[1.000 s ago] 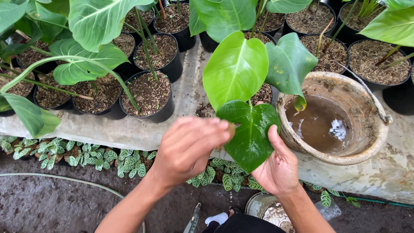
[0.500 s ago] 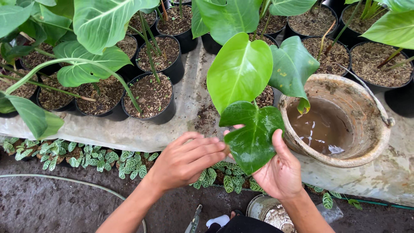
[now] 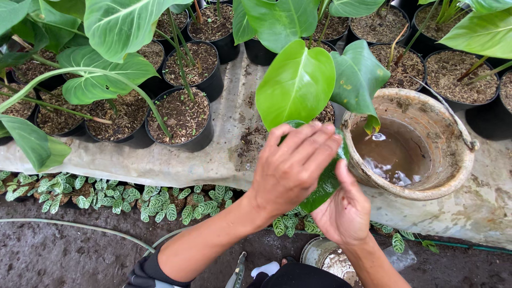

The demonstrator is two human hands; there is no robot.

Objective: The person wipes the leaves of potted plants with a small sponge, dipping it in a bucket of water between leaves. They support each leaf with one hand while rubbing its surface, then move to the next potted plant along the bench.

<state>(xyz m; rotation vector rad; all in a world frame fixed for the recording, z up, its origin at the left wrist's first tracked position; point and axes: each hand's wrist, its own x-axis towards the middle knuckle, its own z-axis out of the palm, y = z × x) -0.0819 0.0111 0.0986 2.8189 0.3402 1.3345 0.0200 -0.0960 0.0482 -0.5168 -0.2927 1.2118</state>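
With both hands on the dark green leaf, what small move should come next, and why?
Probably slide the left hand along the dark green leaf toward its tip, wiping. The right hand supports the leaf from beneath, the leaf looks wet and glossy, and the bucket of muddy water stands beside it.

Both forearms are bare; a dark rolled-up fabric sleeve (image 3: 143,273) bunches at the left elbow, and dark clothing (image 3: 298,276) covers the torso below.

Glossy wet dark leaf (image 3: 325,184), rough mud-crusted bucket (image 3: 426,176), smooth black plastic pots (image 3: 205,136), coarse grey concrete ledge (image 3: 160,157)
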